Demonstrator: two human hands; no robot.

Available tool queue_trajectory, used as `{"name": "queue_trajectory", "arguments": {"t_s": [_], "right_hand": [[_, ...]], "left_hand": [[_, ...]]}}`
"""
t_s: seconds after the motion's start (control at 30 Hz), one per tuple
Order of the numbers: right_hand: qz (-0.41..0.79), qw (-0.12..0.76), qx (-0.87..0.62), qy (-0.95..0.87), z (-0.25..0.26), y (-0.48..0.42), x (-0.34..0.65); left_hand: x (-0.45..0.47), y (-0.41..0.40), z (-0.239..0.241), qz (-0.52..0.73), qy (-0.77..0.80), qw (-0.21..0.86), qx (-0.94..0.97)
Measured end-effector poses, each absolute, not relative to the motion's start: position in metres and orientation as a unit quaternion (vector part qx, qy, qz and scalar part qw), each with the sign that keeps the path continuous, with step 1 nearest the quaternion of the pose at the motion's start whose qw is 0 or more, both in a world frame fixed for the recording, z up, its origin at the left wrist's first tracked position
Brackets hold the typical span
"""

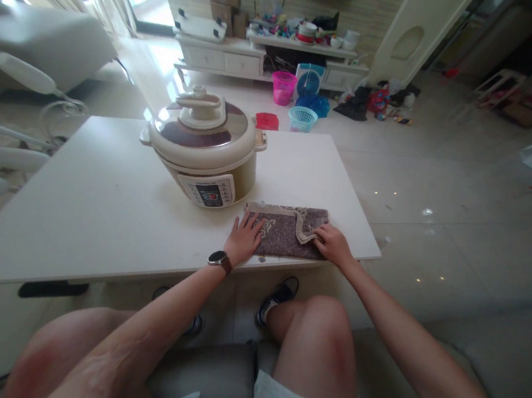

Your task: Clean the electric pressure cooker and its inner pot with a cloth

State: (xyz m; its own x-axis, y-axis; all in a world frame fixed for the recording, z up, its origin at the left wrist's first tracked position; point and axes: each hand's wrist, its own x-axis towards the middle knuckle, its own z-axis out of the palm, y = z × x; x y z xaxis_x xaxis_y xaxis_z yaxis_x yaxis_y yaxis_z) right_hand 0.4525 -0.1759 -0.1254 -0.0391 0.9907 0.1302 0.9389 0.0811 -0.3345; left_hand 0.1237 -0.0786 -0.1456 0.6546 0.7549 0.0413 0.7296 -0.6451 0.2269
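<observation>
A brown folded cloth with a beige border lies on the near right part of the white table. My left hand rests flat on its left end, fingers spread, a dark watch on the wrist. My right hand sits on the cloth's right end, fingers curled at a turned-over beige corner. A cream electric pressure cooker with its lid on stands just behind the cloth.
I sit on a grey sofa, knees under the table edge. On the tiled floor beyond are a pink basket, a blue basket and a small fan. A low white cabinet lines the far wall.
</observation>
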Motion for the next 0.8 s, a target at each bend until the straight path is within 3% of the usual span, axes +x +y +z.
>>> {"name": "queue_trajectory", "arguments": {"t_s": [0.1, 0.2, 0.4, 0.63, 0.8], "right_hand": [[0.083, 0.237, -0.822, -0.511, -0.124, -0.16, 0.46], [0.123, 0.209, -0.907, -0.343, -0.121, -0.152, 0.471], [0.278, 0.129, -0.89, -0.338, -0.122, -0.181, 0.475], [0.411, 0.293, -0.825, -0.256, -0.117, -0.205, 0.455], [0.345, 0.375, -0.814, -0.278, -0.093, -0.188, 0.442]], "left_hand": [[0.123, -0.08, -0.147, 0.07, 0.411, 0.096, 0.904], [0.123, -0.081, -0.147, 0.077, 0.412, 0.098, 0.903], [0.123, -0.084, -0.147, 0.102, 0.414, 0.117, 0.897], [0.122, -0.097, -0.153, 0.18, 0.398, 0.168, 0.884], [0.1, -0.083, -0.149, 0.249, 0.452, 0.213, 0.83]]}}
